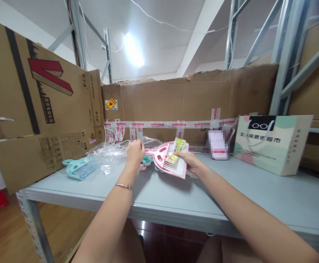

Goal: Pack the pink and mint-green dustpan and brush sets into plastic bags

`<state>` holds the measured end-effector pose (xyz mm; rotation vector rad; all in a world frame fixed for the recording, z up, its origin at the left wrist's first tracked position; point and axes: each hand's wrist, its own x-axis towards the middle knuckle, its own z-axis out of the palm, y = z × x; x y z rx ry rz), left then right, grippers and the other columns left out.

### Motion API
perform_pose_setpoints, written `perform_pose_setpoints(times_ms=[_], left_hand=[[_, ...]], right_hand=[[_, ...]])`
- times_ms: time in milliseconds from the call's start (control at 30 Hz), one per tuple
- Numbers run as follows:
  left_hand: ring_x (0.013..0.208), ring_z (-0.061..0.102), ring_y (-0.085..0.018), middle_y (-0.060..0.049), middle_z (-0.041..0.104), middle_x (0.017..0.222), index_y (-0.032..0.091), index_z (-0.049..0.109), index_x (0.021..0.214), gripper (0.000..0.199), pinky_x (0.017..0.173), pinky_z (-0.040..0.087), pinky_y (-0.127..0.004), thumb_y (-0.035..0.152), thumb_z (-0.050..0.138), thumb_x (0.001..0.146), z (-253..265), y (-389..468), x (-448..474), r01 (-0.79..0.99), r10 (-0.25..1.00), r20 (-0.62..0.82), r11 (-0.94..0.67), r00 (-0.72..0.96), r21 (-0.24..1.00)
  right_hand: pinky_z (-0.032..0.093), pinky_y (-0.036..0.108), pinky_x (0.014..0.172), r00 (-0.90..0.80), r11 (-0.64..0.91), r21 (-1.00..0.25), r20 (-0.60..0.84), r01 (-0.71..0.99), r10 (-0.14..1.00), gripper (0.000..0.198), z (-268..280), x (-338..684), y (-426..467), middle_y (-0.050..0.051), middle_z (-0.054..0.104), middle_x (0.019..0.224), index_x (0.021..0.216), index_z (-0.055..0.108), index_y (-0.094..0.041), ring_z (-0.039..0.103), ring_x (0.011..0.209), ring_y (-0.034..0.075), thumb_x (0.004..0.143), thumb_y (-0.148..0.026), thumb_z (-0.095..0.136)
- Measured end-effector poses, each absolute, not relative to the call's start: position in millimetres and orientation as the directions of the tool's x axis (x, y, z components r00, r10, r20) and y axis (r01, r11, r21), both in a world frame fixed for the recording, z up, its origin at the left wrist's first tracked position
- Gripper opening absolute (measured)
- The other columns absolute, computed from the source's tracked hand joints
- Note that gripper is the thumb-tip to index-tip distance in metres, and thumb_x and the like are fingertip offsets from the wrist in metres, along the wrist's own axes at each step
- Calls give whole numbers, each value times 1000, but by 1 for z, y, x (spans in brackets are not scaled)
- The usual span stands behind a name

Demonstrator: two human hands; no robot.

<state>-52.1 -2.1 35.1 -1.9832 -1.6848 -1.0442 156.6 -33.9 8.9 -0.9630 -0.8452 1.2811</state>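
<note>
A pink mini dustpan (159,156) with a white-bristled brush set in it is held up, tilted, above the table. My left hand (135,151) is closed at the end of its handle; the fingertips are partly hidden. My right hand (193,162) grips the pan's wide edge, thumb by the yellow-green label card (178,148). Under and behind the pink set, a teal dustpan (148,159) shows in part, with another pink piece (142,167) beside it. Left of my left hand lies a teal dustpan and brush set (81,168).
Clear plastic bags (107,155) lie crumpled on the grey table (159,195). A large carton (52,109) stands at left, and a long taped carton (170,98) spans the back. A phone (218,145) leans upright near a printed gift box (269,144). Metal shelf posts (288,58) rise behind.
</note>
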Motion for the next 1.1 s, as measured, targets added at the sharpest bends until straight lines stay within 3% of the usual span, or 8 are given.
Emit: perform_pose_setpoints(times_ms=[267, 400, 567, 800, 1000, 1100], left_hand=[[74, 52, -15, -3, 57, 77, 19, 55, 76, 14, 70, 41, -28, 17, 43, 85, 25, -5, -32, 739, 521, 786, -662, 334, 125], [76, 52, -16, -4, 57, 79, 18, 57, 79, 16, 69, 41, -27, 19, 43, 86, 23, -7, -29, 691, 482, 774, -718, 410, 81], [82, 53, -16, -5, 59, 84, 19, 60, 81, 18, 74, 42, -26, 19, 43, 88, 24, -12, -23, 643, 398, 757, -765, 518, -38], [81, 52, -17, -5, 56, 81, 18, 58, 79, 15, 75, 43, -28, 20, 45, 87, 27, -17, -22, 650, 414, 789, -759, 453, 25], [82, 52, -16, -5, 55, 85, 17, 59, 83, 16, 76, 44, -29, 17, 44, 86, 28, -19, -23, 679, 453, 817, -726, 357, 106], [85, 52, -17, -6, 56, 87, 18, 60, 87, 19, 79, 43, -30, 16, 41, 87, 28, -17, -23, 698, 422, 842, -712, 335, 79]], right_hand=[[58, 33, 67, 134, 105, -797, 31, -594, 991, 20, 5, 156, -23, 9, 72, 80, 93, 61, -10, 69, 69, 19, 74, -3, 59], [59, 31, 64, 226, 188, -753, 54, -630, 973, 24, 4, 155, -21, 5, 72, 79, 94, 61, -13, 69, 67, 17, 74, -1, 58], [58, 31, 66, 112, 139, -797, 89, -587, 990, 21, 2, 145, -23, 6, 72, 77, 90, 62, -12, 69, 66, 18, 72, -1, 60], [58, 27, 67, 224, 239, -669, 110, -704, 968, 19, 2, 154, -15, 2, 72, 82, 90, 61, -15, 68, 69, 15, 76, -3, 56], [58, 27, 65, 189, 211, -701, 110, -681, 976, 18, 4, 154, -18, 4, 72, 79, 88, 62, -14, 68, 67, 15, 75, -3, 58], [58, 29, 67, 135, 183, -727, 125, -662, 983, 19, 5, 149, -23, 5, 72, 80, 88, 62, -13, 68, 68, 16, 73, -2, 60]])
